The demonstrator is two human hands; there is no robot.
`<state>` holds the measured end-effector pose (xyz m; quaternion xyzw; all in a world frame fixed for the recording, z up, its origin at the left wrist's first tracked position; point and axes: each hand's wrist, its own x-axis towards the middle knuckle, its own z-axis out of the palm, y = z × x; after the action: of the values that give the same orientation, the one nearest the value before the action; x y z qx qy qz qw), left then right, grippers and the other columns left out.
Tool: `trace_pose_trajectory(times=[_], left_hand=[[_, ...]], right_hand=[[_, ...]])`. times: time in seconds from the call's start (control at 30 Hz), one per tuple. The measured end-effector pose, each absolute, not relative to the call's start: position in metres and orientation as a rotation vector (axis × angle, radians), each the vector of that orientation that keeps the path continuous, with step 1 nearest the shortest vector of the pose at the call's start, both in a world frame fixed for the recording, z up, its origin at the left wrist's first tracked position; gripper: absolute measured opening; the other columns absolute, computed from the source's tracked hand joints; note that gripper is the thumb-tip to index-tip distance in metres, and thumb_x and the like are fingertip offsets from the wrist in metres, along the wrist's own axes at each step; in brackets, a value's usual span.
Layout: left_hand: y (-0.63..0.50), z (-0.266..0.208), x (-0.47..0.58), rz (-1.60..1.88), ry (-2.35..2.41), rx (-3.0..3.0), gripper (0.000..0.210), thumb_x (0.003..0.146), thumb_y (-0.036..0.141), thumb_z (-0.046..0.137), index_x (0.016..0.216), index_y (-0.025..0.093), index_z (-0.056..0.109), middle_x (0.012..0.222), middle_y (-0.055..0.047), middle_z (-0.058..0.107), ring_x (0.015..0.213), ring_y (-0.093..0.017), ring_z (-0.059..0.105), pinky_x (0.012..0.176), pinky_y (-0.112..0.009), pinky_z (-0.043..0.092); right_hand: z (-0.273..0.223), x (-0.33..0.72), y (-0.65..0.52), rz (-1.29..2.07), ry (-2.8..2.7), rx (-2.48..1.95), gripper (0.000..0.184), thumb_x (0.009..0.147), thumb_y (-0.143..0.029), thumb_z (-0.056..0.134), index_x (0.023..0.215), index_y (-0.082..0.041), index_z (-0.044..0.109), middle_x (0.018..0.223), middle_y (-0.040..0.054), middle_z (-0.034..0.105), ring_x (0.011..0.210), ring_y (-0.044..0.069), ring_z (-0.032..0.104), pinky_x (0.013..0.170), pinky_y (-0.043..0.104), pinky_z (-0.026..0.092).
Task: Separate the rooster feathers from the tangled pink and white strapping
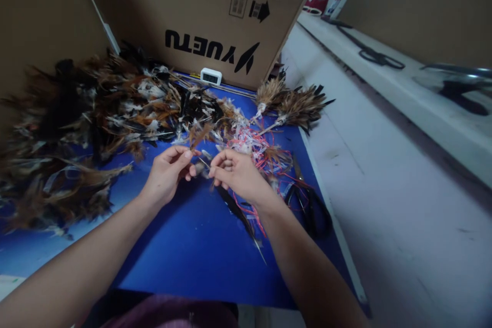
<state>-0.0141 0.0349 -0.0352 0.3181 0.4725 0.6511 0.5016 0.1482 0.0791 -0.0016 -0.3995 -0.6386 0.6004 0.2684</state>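
Note:
My left hand (169,173) is closed in a pinch on a brown feather (200,136), whose vane sticks up above the fingertips. My right hand (239,177) faces it a short gap away, thumb and fingers also pinched. A thin quill-like tip shows at its fingertips, but I cannot make out what it belongs to. Small grey feathers (200,167) show between the hands. Below my right hand a long black feather (238,212) lies on the blue tabletop (184,251). Tangled pink and white string (251,144) lies just beyond that hand.
A big pile of brown and black feathers (126,97) covers the left and back. Two bound feather bundles (302,105) lie back right. Black-handled scissors (311,210) rest near the right edge. A cardboard box (200,5) and small white digital display (211,76) stand behind.

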Motion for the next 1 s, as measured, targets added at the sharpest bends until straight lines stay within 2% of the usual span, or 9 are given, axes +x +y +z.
trace_pose_trajectory(times=[0.17, 0.3, 0.57, 0.77, 0.9, 1.0], left_hand=[[0.027, -0.040, -0.002, 1.401, 1.132, 0.780, 0.023, 0.071, 0.033, 0.077, 0.076, 0.015, 0.064, 0.078, -0.004, 0.069, 0.047, -0.008, 0.057, 0.039, -0.017, 0.043], [0.024, -0.043, 0.004, 1.294, 1.139, 0.817, 0.023, 0.074, 0.034, 0.075, 0.077, 0.014, 0.064, 0.061, 0.000, 0.064, 0.047, -0.009, 0.057, 0.041, -0.017, 0.044], [0.023, -0.049, 0.008, 1.245, 1.109, 0.889, 0.019, 0.076, 0.031, 0.073, 0.075, 0.014, 0.065, 0.064, 0.000, 0.067, 0.044, -0.007, 0.054, 0.043, -0.019, 0.045], [0.019, -0.050, 0.008, 1.209, 1.114, 0.897, 0.020, 0.077, 0.031, 0.072, 0.073, 0.014, 0.064, 0.058, 0.002, 0.063, 0.040, -0.004, 0.049, 0.042, -0.016, 0.039], [0.018, -0.047, 0.009, 1.189, 1.117, 0.848, 0.022, 0.078, 0.033, 0.071, 0.071, 0.014, 0.063, 0.055, 0.003, 0.060, 0.039, -0.003, 0.045, 0.041, -0.015, 0.036], [0.017, -0.045, 0.009, 1.171, 1.094, 0.783, 0.023, 0.079, 0.033, 0.071, 0.070, 0.013, 0.062, 0.051, 0.005, 0.057, 0.038, -0.002, 0.042, 0.041, -0.014, 0.033]], right_hand=[[0.001, 0.170, 0.059, 1.726, -1.532, -1.162, 0.013, 0.069, -0.010, 0.057, 0.079, -0.019, 0.057, 0.065, -0.0034, 0.062, 0.047, 0.006, 0.054, 0.041, 0.016, 0.038], [-0.006, 0.181, 0.052, 1.791, -1.465, -1.161, 0.013, 0.068, -0.013, 0.058, 0.080, -0.017, 0.058, 0.063, -0.0032, 0.062, 0.046, 0.006, 0.052, 0.039, 0.015, 0.037], [-0.019, 0.183, 0.052, 1.875, -1.355, -1.095, 0.013, 0.066, -0.013, 0.059, 0.078, -0.017, 0.060, 0.062, -0.0038, 0.063, 0.044, 0.005, 0.051, 0.038, 0.015, 0.036], [-0.022, 0.182, 0.050, 1.905, -1.308, -1.058, 0.013, 0.067, -0.012, 0.061, 0.079, -0.016, 0.060, 0.063, -0.0031, 0.065, 0.044, 0.005, 0.052, 0.039, 0.015, 0.037], [-0.025, 0.180, 0.049, 1.924, -1.263, -0.968, 0.012, 0.073, -0.021, 0.062, 0.085, -0.016, 0.063, 0.066, -0.0008, 0.067, 0.048, 0.007, 0.057, 0.042, 0.017, 0.040], [-0.032, 0.177, 0.049, 1.819, -1.258, -0.945, 0.015, 0.079, -0.025, 0.060, 0.091, -0.018, 0.065, 0.073, 0.0008, 0.068, 0.055, 0.009, 0.060, 0.045, 0.018, 0.042]])
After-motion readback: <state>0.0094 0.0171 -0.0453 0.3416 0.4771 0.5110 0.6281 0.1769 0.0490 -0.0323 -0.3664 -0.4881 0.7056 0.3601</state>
